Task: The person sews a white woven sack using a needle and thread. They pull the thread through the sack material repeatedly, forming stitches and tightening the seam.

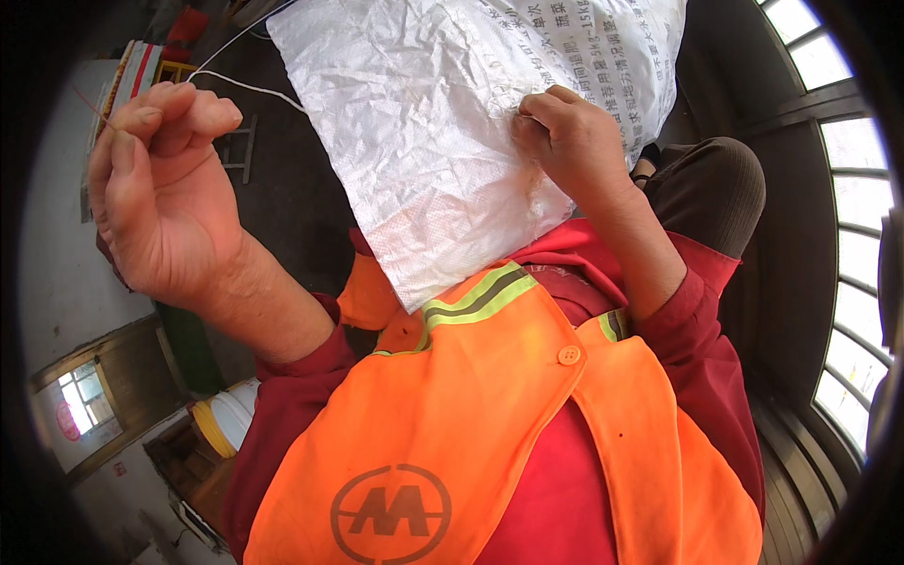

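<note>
A white woven plastic sack [424,141], creased and bearing printed writing, lies over my lap. My right hand [572,138] pinches the sack's surface between thumb and bent fingers. My left hand [166,191] is raised to the left of the sack, apart from it, palm towards me. A thin red thread [88,102] runs to its thumb and forefinger, which look pinched together. A white cord [247,86] runs from behind the left fingertips to the sack's left edge; whether the fingers hold it is unclear.
My knee [713,191] in brown trousers is at the right, near barred windows [858,233]. A yellow-and-white round container [226,417] stands at lower left. Beyond my left hand are a metal frame [247,152] on the dark floor and red items [185,32].
</note>
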Available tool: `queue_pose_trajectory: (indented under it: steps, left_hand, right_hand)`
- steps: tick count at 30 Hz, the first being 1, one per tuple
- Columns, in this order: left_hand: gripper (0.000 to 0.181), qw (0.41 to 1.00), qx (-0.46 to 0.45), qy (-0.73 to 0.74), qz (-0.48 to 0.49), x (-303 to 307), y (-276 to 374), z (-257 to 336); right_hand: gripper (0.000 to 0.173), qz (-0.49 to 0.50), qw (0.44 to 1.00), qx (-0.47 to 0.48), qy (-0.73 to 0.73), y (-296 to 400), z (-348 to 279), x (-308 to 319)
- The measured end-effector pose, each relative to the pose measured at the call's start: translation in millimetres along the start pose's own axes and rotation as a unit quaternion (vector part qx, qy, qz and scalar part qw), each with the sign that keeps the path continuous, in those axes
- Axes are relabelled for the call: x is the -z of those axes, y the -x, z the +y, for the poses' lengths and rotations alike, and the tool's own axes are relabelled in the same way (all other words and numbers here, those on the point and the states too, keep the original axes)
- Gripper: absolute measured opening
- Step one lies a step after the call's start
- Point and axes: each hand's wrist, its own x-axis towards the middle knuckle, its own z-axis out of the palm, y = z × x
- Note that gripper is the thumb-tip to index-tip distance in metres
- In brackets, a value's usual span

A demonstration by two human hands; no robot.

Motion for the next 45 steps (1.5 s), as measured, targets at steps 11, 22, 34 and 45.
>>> queue_pose_trajectory:
  steps: [11,22,34,45]
  left_hand:
    - [0.031,0.998,-0.026,-0.056,-0.022,-9.2,-4.1,0.4]
    - [0.043,0.9,0.224,-0.352,-0.125,-77.4,24.0,-95.9]
    - [0.016,0.849,0.037,-0.395,-0.35,-103.3,26.3,-119.2]
    - [0.003,0.844,0.053,-0.394,-0.36,-94.0,30.6,-146.3]
  right_hand:
    - [0.009,-0.063,0.994,0.014,0.084,-3.9,1.3,0.4]
    - [0.014,-0.085,0.889,-0.267,-0.363,8.7,10.0,16.0]
    - [0.01,-0.06,0.878,-0.245,-0.407,20.4,17.0,5.0]
    - [0.009,-0.078,0.819,-0.289,-0.49,26.3,18.0,26.1]
